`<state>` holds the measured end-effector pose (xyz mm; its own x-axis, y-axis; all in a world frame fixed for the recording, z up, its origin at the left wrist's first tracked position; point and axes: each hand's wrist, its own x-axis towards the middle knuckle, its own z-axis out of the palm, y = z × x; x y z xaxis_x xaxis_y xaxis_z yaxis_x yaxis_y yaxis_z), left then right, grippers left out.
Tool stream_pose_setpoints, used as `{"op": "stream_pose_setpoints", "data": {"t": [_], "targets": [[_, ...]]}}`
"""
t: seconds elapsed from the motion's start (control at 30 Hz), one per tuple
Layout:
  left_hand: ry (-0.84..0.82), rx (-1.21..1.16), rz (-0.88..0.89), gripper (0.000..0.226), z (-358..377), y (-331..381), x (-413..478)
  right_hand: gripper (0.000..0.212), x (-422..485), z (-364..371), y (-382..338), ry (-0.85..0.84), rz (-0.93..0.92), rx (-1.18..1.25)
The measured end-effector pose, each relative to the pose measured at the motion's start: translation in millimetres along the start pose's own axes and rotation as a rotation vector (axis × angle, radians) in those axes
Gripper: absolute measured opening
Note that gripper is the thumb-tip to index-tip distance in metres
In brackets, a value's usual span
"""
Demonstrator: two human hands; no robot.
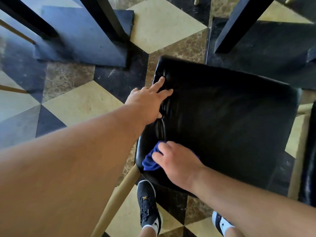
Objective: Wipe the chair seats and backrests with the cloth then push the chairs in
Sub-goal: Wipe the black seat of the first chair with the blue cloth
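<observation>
A black padded chair seat fills the middle right of the head view, seen from above. My left hand lies on the seat's left edge with straight fingers pressing into the wrinkled leather. My right hand presses a blue cloth flat against the seat's near left corner, fingers spread over it. Most of the cloth is hidden under that hand. A pale wooden chair leg slants down from that corner.
Black table legs on dark base plates stand at the top left and top right. Another black chair shows at the right edge. The floor is chequered tile. My two shoes stand just below the seat.
</observation>
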<state>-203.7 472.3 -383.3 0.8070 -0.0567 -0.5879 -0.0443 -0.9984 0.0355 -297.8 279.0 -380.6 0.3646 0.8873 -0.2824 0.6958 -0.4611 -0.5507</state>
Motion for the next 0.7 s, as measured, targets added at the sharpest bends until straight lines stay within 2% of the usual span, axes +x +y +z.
{"op": "stream_pose_setpoints", "data": {"t": [0.1, 0.2, 0.3, 0.4, 0.43, 0.53, 0.7], "targets": [[0.021, 0.056, -0.002, 0.104, -1, 1, 0, 0.025, 15, -7, 11, -0.002, -0.061, -0.057], [0.084, 0.118, 0.022, 0.098, -6, 2, 3, 0.028, 53, -15, 22, 0.148, 0.022, -0.072], [0.12, 0.204, 0.047, 0.093, -8, 2, 8, 0.034, 68, -7, 17, 0.197, 0.115, -0.083], [0.079, 0.187, 0.022, 0.103, -6, 4, 8, 0.014, 52, 14, -7, 0.251, 0.116, -0.028], [0.064, 0.183, 0.01, 0.104, -5, 5, 6, 0.009, 40, 23, -20, 0.212, 0.059, -0.038], [0.041, 0.183, -0.036, 0.105, -4, 9, 2, 0.016, 1, 38, -38, 0.045, -0.058, -0.043], [0.033, 0.15, -0.135, 0.097, 0, 26, -7, 0.021, -77, 20, 6, -0.194, -0.144, -0.13]]}}
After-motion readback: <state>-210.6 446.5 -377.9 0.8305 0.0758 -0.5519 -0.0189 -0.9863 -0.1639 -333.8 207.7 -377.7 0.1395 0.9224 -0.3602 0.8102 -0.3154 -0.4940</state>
